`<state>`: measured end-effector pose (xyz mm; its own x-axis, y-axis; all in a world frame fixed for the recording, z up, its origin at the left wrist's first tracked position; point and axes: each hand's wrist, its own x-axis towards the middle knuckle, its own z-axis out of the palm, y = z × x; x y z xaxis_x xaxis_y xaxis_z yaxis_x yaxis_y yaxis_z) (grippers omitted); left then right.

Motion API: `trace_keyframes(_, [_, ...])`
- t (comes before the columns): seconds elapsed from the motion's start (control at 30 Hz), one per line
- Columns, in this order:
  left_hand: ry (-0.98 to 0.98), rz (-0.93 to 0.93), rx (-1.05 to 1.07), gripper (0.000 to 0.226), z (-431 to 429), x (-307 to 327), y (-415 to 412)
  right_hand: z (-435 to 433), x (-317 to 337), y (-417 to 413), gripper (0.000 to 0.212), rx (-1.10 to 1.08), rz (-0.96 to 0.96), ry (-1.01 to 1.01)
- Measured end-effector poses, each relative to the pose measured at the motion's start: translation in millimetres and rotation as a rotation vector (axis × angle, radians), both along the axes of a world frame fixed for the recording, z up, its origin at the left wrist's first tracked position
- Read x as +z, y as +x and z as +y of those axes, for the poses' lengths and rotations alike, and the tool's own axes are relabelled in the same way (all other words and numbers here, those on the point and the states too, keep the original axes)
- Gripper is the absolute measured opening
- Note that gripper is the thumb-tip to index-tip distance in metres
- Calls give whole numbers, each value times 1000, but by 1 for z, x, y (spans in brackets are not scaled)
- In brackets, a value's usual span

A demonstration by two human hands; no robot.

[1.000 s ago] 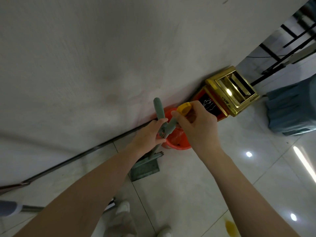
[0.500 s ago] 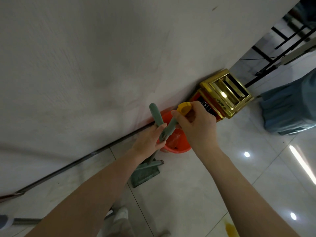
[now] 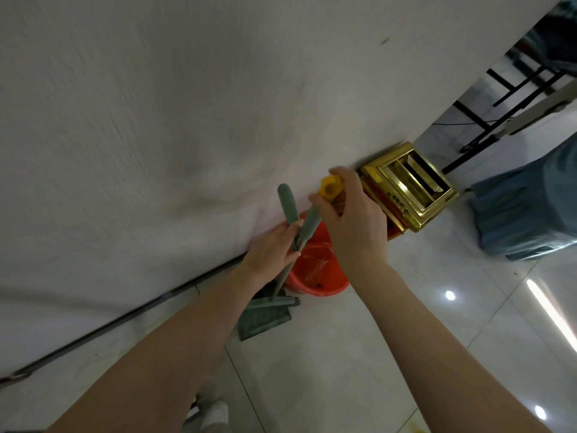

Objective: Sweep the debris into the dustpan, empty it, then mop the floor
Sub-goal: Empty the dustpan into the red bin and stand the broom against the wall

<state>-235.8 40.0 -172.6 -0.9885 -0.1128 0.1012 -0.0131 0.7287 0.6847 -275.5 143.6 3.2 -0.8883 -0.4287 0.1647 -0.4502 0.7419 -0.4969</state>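
Two green handles (image 3: 286,204) stand against the white wall, and my left hand (image 3: 271,249) grips them where they cross. They run down to a green dustpan (image 3: 264,317) standing on the tiled floor. Just right of them, my right hand (image 3: 352,225) grips the yellow end of a third handle (image 3: 330,187); the rest of its shaft is hidden behind the hand. An orange bin (image 3: 315,278) with a red liner stands at the wall below both hands.
A gold metal bin (image 3: 409,185) stands right of the orange one. Farther right are a blue-covered piece of furniture (image 3: 524,214) and black metal legs (image 3: 499,110). My shoe (image 3: 215,414) and a yellow stain (image 3: 416,429) show at the bottom edge.
My right hand has risen along the wall with the yellow end. My left hand keeps its hold on the green handles, which now tilt apart a little more.
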Motion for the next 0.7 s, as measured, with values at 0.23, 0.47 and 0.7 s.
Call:
trace_keyframes(0.23, [-8,-81,117,64,-4,7,2,-16,-2,-9,43,54,-31,14])
trace_keyframes(0.47, [32,-93,185,54,-16,39,47,-7,5,-4,45,62,-92,36])
trace_keyframes(0.7, [89,-68,432,37,-37,68,118,-1,44,33,49,227,143,6])
